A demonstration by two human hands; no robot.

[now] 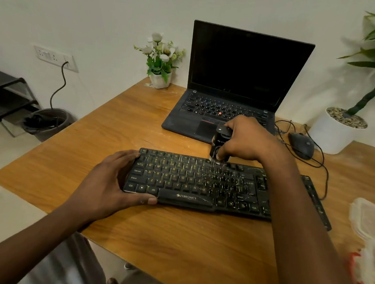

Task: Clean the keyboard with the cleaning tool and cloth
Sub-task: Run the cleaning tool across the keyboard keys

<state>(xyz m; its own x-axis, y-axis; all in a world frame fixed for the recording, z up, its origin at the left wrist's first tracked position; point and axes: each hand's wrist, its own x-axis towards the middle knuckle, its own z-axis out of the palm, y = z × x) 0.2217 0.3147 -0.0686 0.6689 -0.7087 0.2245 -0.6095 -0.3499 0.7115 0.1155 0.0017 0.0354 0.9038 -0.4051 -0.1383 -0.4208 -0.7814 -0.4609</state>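
- A wooden table [175,240] is seen from above, with two bare forearms reaching forward over its near edge.
- To the right of the right forearm, clear plastic containers [369,232] are stacked at the table edge; they could be knocked off if the elbow is swung outward.
- The black keyboard [201,182] is lain across the table between the hands. Its left end is clasped by the left hand [108,180], thumb along the front edge and fingers curled over the back edge. If this hold is loosened, the keyboard is likely to be pushed about by the brushing.
- The cleaning tool [219,144], a small black brush, is gripped upright by the right hand [246,139], fingers closed around it, bristles touching the top key row. Keycaps could be lifted if it is pressed too hard.
- Just beyond the right hand, an open laptop [234,96] is placed; dust could be flicked onto it.
- Right of that hand, a mouse [301,145] and trailing cable could be snagged.
- No cloth can be made out.
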